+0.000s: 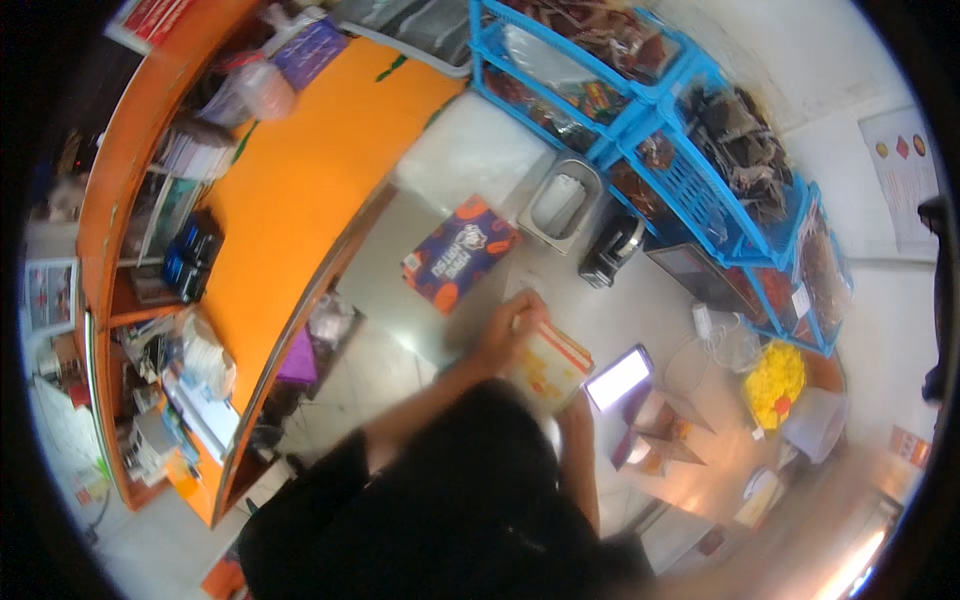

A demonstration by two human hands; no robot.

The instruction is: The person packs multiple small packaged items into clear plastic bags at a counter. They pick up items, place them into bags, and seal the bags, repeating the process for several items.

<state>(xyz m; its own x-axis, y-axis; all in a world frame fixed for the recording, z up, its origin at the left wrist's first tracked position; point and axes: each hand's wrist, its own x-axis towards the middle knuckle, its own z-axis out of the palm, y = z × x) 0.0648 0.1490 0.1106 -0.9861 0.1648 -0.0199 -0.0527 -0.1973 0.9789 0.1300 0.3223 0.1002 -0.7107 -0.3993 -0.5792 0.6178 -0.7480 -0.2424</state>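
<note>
A flat white paper packet [541,367] with red and yellow print is held in front of my black shirt. My left hand [519,326] grips its far upper edge. My right hand [574,414] is at its lower right corner, partly hidden by the packet and blurred. Just right of the packet, a smartphone [619,377] with a bright screen lies on the steel table [630,315]. Beyond my left hand lies a purple and orange printed carton [459,253]. Two open paper food holders [660,417] stand to the right of my right hand.
A steel pan [561,204] and a black device [611,251] stand at the table's back. Blue plastic baskets [697,176] with bagged goods line the wall. At right are a yellow bundle [774,381] and a clear container [817,424]. An orange counter [300,165] borders the left.
</note>
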